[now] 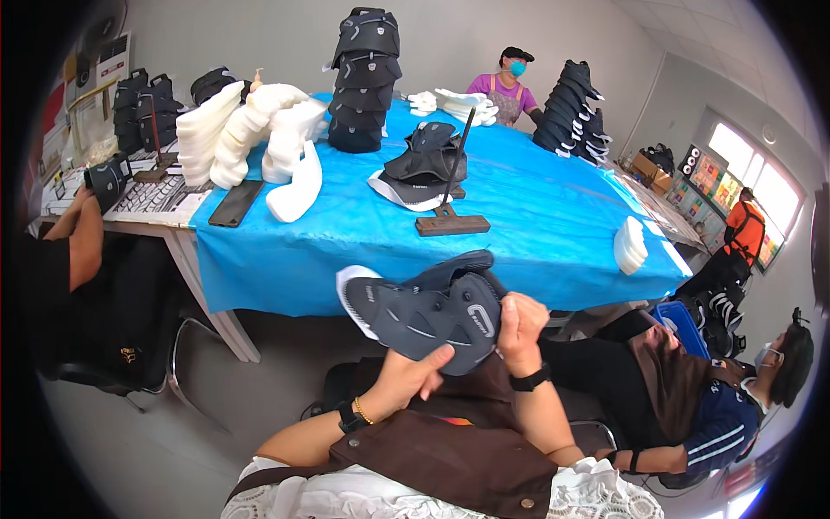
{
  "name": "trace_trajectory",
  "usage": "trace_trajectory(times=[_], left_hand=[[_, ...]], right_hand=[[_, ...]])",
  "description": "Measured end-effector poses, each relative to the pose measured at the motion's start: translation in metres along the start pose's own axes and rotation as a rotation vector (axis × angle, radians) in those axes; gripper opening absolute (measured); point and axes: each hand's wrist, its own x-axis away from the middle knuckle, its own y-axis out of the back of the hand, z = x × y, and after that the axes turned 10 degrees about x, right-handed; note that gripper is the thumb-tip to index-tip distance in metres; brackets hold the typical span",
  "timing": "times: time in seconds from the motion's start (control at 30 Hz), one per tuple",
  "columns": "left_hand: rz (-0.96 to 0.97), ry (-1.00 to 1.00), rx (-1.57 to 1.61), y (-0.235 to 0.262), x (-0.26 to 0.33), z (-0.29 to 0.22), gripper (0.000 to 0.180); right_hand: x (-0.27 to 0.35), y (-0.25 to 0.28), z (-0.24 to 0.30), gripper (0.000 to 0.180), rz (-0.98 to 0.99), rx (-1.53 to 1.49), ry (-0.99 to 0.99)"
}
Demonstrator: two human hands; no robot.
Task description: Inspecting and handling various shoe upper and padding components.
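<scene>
Just in front of the table edge, both my hands hold up a dark grey padded piece [415, 316], curved somewhat like a cap. It has a white edge at its left end, a pale outlined patch at the right and small dark round studs. My left hand [411, 381] grips its lower edge, thumb laid across the front. Closed on the right end is my right hand [520, 327], its fingers partly hidden. Beyond them on the table lies a similar black piece [424, 164], beside a dark metal stand [452, 226] with an upright rod.
A blue sheet [346, 268] covers the table. White foam pieces [259, 130] and tall stacks of black pieces [363, 78] [566, 108] stand on it. Co-workers sit at the left [82, 233] and right [674, 372]; another [510, 86] is across the table. A blue crate [679, 324] is at right.
</scene>
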Motion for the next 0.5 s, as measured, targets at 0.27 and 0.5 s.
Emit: trace_trajectory(times=[0.27, 0.5], left_hand=[[0.322, -0.248, -0.753, -0.021, 0.017, -0.059, 0.015], [0.358, -0.696, -0.929, -0.037, -0.008, -0.047, 0.096]], right_hand=[[-0.035, 0.058, 0.029, 0.034, 0.484, 0.41, 0.166], [-0.013, 0.029, 0.087, 0.014, 0.487, 0.217, 0.233]])
